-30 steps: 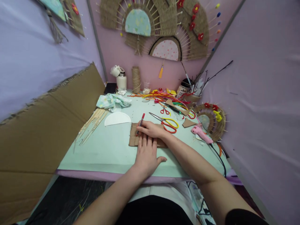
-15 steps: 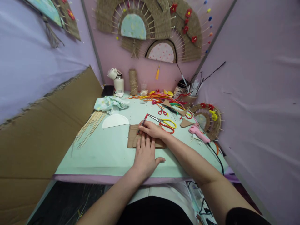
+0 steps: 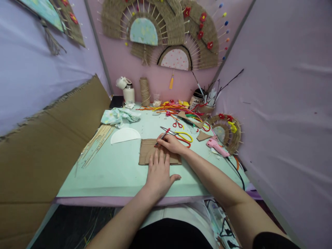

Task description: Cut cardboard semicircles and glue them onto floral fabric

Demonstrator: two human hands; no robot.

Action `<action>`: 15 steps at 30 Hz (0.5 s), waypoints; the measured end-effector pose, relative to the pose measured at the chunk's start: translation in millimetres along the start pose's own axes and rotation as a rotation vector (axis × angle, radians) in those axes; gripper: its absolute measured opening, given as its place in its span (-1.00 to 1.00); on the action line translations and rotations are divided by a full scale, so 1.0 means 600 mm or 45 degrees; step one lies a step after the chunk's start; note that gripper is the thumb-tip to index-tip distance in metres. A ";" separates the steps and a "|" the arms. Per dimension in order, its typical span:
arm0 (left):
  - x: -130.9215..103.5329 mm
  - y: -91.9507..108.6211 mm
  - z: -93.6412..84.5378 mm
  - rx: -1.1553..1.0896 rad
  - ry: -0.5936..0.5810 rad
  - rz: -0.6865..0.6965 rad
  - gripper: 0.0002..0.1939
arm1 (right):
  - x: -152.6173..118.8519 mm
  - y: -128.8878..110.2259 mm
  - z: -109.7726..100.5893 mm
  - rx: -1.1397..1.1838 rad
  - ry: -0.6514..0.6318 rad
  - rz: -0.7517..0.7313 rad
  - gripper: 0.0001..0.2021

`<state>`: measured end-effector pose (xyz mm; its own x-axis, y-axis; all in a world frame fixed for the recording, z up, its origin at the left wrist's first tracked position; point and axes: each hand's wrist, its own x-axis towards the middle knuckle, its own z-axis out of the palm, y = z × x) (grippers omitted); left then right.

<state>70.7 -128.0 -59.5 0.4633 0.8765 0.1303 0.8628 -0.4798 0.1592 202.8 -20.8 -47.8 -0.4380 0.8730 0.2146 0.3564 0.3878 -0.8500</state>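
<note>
A brown cardboard piece [image 3: 143, 158] lies flat on the table in front of me. My left hand [image 3: 158, 171] rests on it palm down, fingers stretched out and thumb apart. Under those fingers a curved outline shows on the cardboard; whether it is a drawn line or the edge of a second piece I cannot tell. My right hand [image 3: 169, 143] pinches a red-ended pen [image 3: 166, 132], held slanted with its tip at the cardboard just beyond my left fingertips. Directly behind my right hand lie scissors [image 3: 185, 137] with one yellow and one red handle.
Left of the cardboard are a white half-disc [image 3: 126, 135], thin wooden sticks [image 3: 97, 145] and crumpled patterned cloth [image 3: 119, 117]. A pink glue gun [image 3: 217, 147] with its cord lies right. Small red scissors [image 3: 177, 124] lie farther back. A large cardboard sheet [image 3: 52, 148] stands left.
The pen tip has moved a little to the right along the cardboard, and the pen leans more to the right. My left hand stays in place. The whole view has shifted slightly.
</note>
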 end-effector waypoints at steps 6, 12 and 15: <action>0.001 0.000 0.003 0.003 0.017 -0.006 -0.05 | -0.013 -0.002 -0.008 -0.057 0.074 -0.003 -0.76; 0.002 -0.001 0.003 0.029 0.009 -0.010 -0.08 | -0.029 -0.001 -0.018 -0.126 0.148 0.014 -0.77; 0.002 0.001 -0.001 0.041 -0.003 -0.011 -0.08 | -0.037 0.004 -0.021 -0.148 0.179 0.028 -0.76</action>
<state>71.8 -127.3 -58.9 0.4566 0.8807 0.1264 0.8727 -0.4709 0.1289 223.9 -35.7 -48.3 -0.3127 0.9110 0.2687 0.4613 0.3930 -0.7954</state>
